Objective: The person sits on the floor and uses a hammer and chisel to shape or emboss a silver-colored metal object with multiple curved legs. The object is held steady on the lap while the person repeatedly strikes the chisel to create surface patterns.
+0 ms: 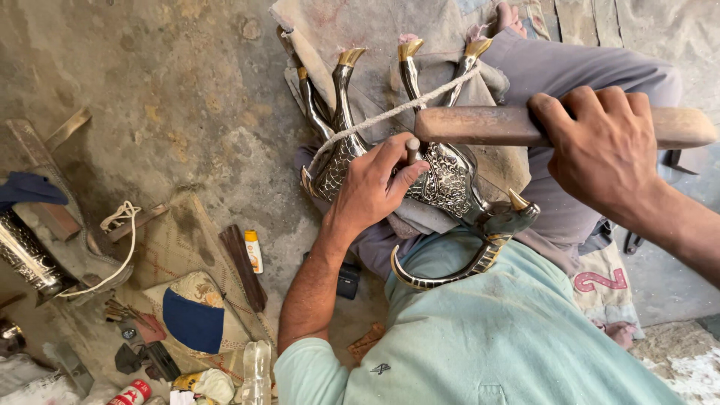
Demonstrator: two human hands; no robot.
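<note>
L hand [373, 187] closed round a small metal punch [412, 148], tip on the body of an engraved metal animal figurine [442, 180] lying legs-up across the lap, tied w/ rope [390, 114]. R hand [604, 150] fisted on a wooden mallet [480, 124], just above the punch. Clear bottle [256, 371] on floor nr the L elbow.

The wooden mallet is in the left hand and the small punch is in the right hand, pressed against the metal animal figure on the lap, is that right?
Not quite: the hands are swapped. In the head view the right hand grips the wooden mallet, and the left hand holds the small punch against the metal animal figure, which does lie on the lap.
</note>
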